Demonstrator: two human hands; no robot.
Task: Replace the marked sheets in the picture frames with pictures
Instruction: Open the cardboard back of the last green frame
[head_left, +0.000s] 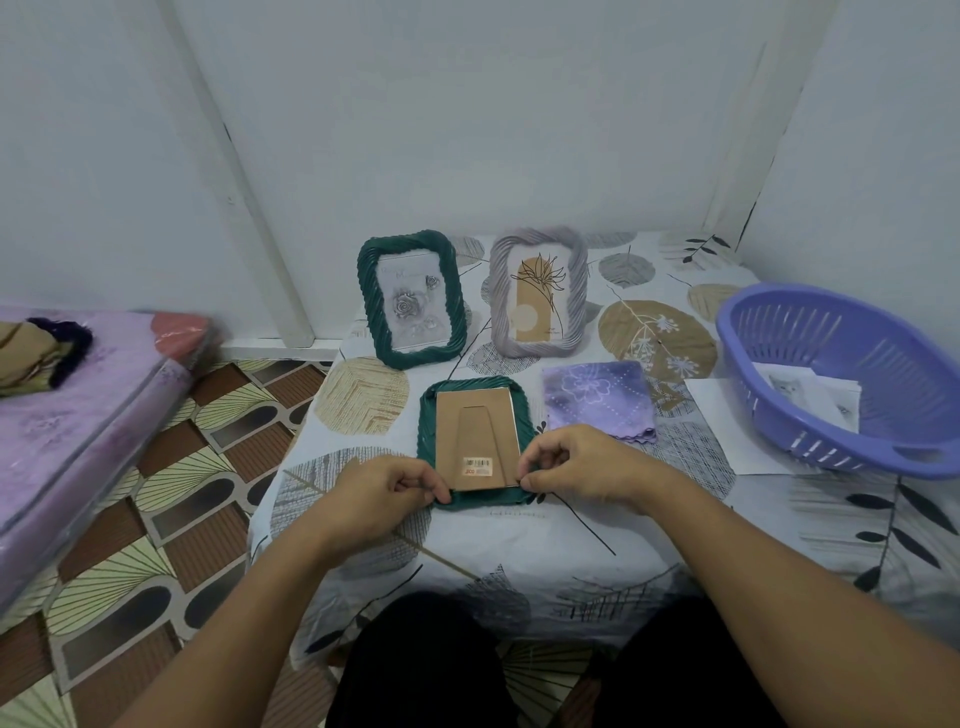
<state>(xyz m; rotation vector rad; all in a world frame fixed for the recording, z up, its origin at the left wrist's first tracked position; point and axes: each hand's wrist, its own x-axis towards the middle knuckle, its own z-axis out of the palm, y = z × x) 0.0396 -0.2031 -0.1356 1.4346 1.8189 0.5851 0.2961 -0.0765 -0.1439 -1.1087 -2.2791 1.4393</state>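
A green twisted-rim picture frame (429, 405) lies face down on the table, its brown cardboard backing (475, 436) with a folded stand and a barcode sticker facing up. My left hand (387, 496) pinches the backing's near left corner. My right hand (574, 462) pinches its near right corner. Behind it stand two frames: a green frame (410, 299) showing a grey rose sheet and a lilac frame (540, 291) showing a tan leaf sheet. Pictures (810, 392) lie in the purple basket (852, 379) at the right.
A folded purple cloth (597, 400) lies right of the face-down frame. A white sheet (722, 431) sticks out from under the basket. The table (519, 535) carries a leaf-print cover. A purple mattress (78, 426) sits at the left over a patterned floor.
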